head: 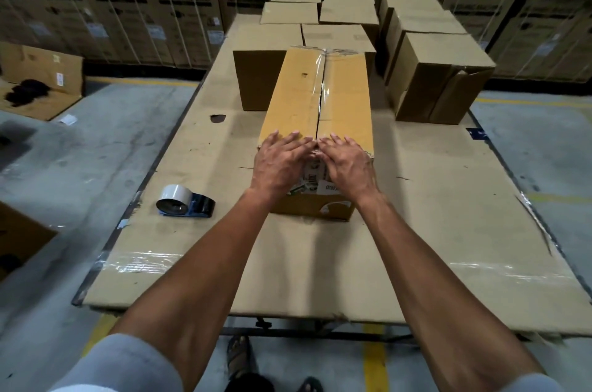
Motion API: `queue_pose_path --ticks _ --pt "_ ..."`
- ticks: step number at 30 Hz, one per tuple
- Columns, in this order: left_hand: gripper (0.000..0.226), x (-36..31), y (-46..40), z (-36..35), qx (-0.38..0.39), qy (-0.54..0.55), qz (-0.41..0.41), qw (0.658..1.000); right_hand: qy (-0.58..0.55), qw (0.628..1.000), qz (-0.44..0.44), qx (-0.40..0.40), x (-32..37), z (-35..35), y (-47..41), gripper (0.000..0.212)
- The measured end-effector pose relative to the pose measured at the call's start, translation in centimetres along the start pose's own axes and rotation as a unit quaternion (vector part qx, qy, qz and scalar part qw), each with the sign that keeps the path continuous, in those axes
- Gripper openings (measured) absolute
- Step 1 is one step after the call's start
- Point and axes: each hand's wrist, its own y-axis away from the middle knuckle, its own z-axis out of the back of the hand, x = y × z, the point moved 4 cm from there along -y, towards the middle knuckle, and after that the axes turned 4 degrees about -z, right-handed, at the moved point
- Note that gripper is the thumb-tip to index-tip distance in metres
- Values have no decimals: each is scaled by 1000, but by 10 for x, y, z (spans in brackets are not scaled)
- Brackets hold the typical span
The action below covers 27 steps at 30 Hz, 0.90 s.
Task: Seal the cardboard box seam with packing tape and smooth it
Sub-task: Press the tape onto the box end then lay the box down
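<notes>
A long cardboard box (298, 97) lies lengthwise on the cardboard-covered table (416, 231). Clear tape (323, 84) runs along its centre seam from the far end toward me. My left hand (282, 161) and my right hand (346, 161) both lie flat over the box's near top edge, one on each side of the seam, fingers spread and pressing down, thumbs nearly touching. Neither hand holds anything. The tape dispenser (184, 201), with a pale roll and dark body, rests on the table to the left of the box, apart from both hands.
Several closed cardboard boxes (432, 77) stand behind and to the right of the long box. Large stacked cartons (128, 7) line the back wall. A flattened carton (38, 84) lies on the concrete floor at left. Yellow floor lines run near my feet.
</notes>
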Motion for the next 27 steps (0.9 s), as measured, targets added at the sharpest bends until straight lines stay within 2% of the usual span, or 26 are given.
queue_pose_path --ticks 4,9,11,15,19,22,24,27 --pt "47 3 2 -3 -46 0 -26 999 5 1000 19 -25 -4 -2 1 42" --pt "75 7 10 -5 4 -27 -40 999 59 997 50 -2 -6 -4 8 73" --pt "72 6 10 -5 1 -26 -40 999 58 997 48 -11 -5 -4 9 70" --pt "46 6 5 -5 -43 7 -17 999 14 999 28 -35 -2 -3 6 45" --pt "43 3 5 -6 -68 9 -15 998 13 998 15 -52 -2 -4 5 43" --pt "47 6 6 -6 -67 -10 -35 997 34 999 26 -32 -3 -4 6 62" --pt "60 7 10 -9 -33 -28 -43 998 53 998 23 -14 -2 -5 8 76" --pt "73 8 14 -11 2 -45 -39 998 56 998 13 -7 0 -4 10 80"
